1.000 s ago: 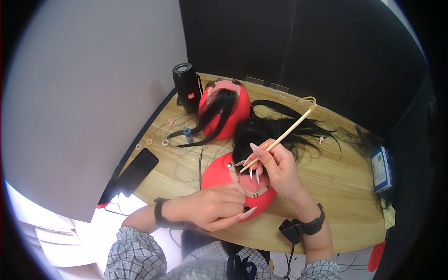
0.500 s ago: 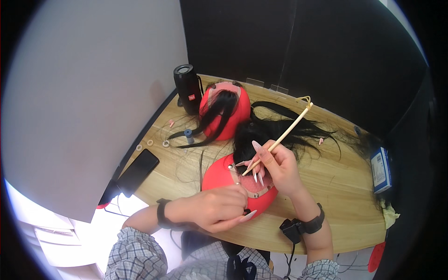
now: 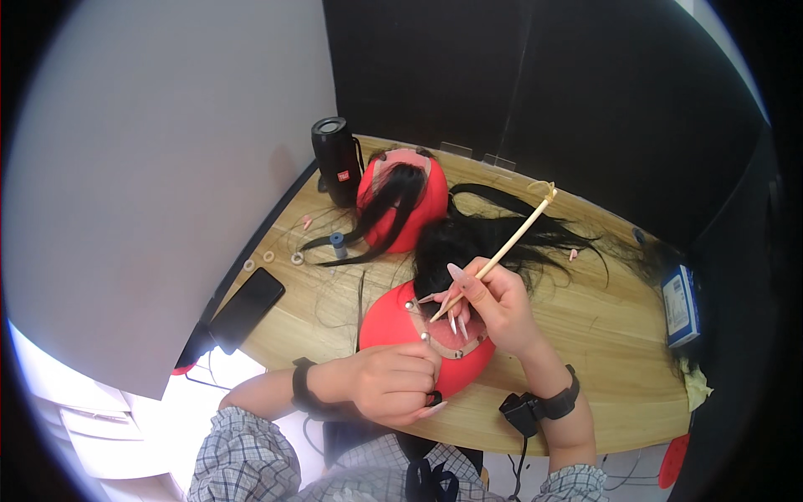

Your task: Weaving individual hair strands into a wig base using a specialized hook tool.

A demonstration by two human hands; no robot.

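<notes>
A red rounded head form point(image 3: 386, 325) lies near the front of the table, with a pale mesh patch point(image 3: 450, 335) edged by a light band and several pins. My right hand point(image 3: 500, 308) is closed on a thin wooden stick point(image 3: 517, 233), its lower tip at the mesh and a yellowish band looped at its upper end. My left hand point(image 3: 393, 381) is curled against the form's near left side; what its fingers pinch is hidden. Long black hair point(image 3: 443, 251) spreads from the form's far side across the table.
Behind stands a second red head form point(image 3: 431, 201) with black strands, beside a black cylindrical speaker point(image 3: 335, 159). Leftward lie a blue-grey thread spool point(image 3: 338, 244), small rings point(image 3: 268, 256) and a phone point(image 3: 248, 309). A blue-and-white box point(image 3: 682, 306) stands at the right edge, near dark panels.
My left hand has shifted slightly left and down along the form. My right hand and the stick have moved a little left and downward, and the near form has shifted slightly.
</notes>
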